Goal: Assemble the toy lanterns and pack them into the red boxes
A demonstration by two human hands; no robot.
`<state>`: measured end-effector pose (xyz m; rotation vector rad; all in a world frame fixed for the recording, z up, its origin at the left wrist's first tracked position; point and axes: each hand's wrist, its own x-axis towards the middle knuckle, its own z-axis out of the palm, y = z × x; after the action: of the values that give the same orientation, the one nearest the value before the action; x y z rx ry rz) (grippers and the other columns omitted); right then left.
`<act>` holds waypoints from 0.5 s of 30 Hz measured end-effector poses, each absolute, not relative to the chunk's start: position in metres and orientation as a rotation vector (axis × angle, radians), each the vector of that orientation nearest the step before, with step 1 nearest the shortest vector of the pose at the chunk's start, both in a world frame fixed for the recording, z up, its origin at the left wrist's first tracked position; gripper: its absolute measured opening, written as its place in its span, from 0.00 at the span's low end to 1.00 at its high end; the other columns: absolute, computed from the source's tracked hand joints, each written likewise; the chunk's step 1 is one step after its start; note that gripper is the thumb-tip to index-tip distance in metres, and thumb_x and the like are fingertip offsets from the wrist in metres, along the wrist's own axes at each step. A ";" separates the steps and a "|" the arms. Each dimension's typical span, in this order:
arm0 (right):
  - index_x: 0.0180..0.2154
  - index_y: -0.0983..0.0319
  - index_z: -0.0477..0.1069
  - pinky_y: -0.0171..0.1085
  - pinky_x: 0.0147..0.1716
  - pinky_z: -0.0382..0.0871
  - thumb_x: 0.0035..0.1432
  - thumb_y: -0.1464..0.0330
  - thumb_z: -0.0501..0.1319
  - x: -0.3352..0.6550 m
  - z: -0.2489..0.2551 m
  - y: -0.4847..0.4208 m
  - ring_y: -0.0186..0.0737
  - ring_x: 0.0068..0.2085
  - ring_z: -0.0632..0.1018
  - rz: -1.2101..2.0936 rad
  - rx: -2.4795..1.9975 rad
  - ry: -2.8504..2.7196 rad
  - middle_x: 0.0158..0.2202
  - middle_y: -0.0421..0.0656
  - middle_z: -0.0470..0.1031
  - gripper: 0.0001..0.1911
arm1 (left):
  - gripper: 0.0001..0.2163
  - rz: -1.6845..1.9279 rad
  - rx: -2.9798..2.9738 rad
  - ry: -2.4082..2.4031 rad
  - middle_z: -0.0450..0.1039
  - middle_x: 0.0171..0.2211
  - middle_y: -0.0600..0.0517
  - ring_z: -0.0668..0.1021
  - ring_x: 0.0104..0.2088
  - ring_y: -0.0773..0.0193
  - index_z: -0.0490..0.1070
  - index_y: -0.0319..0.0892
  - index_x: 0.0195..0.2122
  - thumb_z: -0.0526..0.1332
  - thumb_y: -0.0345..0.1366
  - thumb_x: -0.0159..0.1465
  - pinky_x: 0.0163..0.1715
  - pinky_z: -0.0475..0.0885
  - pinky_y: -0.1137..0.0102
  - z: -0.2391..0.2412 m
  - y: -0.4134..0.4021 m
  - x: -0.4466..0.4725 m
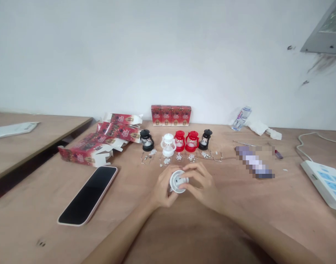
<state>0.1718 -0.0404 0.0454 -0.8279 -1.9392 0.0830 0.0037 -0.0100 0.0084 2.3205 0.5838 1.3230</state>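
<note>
Both my hands are closed around a small white lantern point(178, 181), turned so its round underside faces me, just above the wooden table point(184, 227). My left hand point(162, 189) grips its left side. My right hand point(201, 183) pinches its right edge with fingertips on the base. Behind my hands stands a row of small lanterns: a black lantern point(147, 140), a white lantern point(168, 145), two red lanterns point(185, 141) and another black lantern point(205, 139). Small clear packets of parts point(181, 157) lie in front of that row.
A pink-cased phone point(88, 194) lies face up at the left. Opened red boxes point(99, 141) are piled behind it; closed red boxes point(171, 115) stand by the wall. A power strip point(324, 183) with cable, a water bottle point(241, 118) and tissue point(262, 129) are on the right.
</note>
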 end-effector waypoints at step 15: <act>0.41 0.65 0.72 0.36 0.32 0.75 0.56 0.78 0.58 0.177 0.022 -0.039 0.38 0.34 0.77 -0.343 -0.513 -2.052 0.31 0.46 0.79 0.11 | 0.21 1.311 2.334 0.560 0.67 0.46 0.42 0.72 0.47 0.52 0.60 0.40 0.49 0.55 0.30 0.52 0.45 0.70 0.56 0.006 -0.010 0.004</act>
<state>0.1774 -0.0386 0.0224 -0.5131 -2.0524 -0.3429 0.0042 -0.0101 0.0064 2.3336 0.5602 1.3109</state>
